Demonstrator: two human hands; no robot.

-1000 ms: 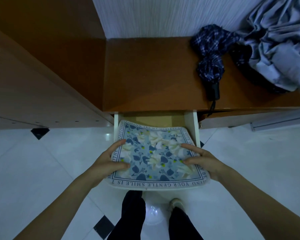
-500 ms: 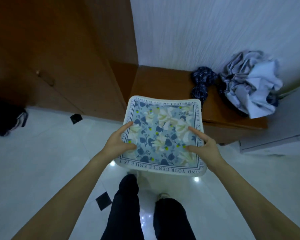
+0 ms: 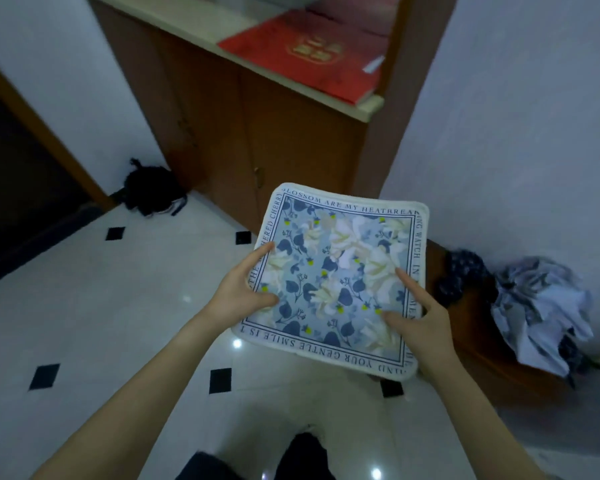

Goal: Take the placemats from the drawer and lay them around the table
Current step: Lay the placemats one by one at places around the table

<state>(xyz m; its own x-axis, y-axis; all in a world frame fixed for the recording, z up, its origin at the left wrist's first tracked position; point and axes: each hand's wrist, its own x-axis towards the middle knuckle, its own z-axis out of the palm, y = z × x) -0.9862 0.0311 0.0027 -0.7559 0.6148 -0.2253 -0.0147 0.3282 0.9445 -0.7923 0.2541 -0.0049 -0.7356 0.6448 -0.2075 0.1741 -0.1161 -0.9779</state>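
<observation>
Both hands were clamped on the placemats (image 3: 336, 271), held out in the air in front of the person: the left hand (image 3: 238, 294) pinched the left border with the thumb laid on the printed top and the other fingers hidden beneath, and the right hand (image 3: 420, 323) gripped the right border the same way, its thumb and forefinger spread on top. Whether this was one thick mat or a stack of several could not be told from above. The step in hand seemed to be the carry to the table, which was nowhere in sight; doing it well would mean keeping the cloth level and lightly taut between the two grips, so that the near edge did not sag further and nothing slid off the bottom. The piece was close to square, with no real long axis; it lay face up, nearly flat, twisted slightly clockwise, its far edge towards 12 o'clock and its near right corner drooping at about 5 o'clock. The border lettering ran round all four sides. Beyond it at 12 stood a brown cabinet (image 3: 291, 143), a red packet (image 3: 312, 57) on its ledge; crumpled clothes (image 3: 541, 306) lay at 3 o'clock on a low wooden bench (image 3: 482, 351), a black bag (image 3: 151, 190) at 10 on the tiled floor (image 3: 101, 306).
</observation>
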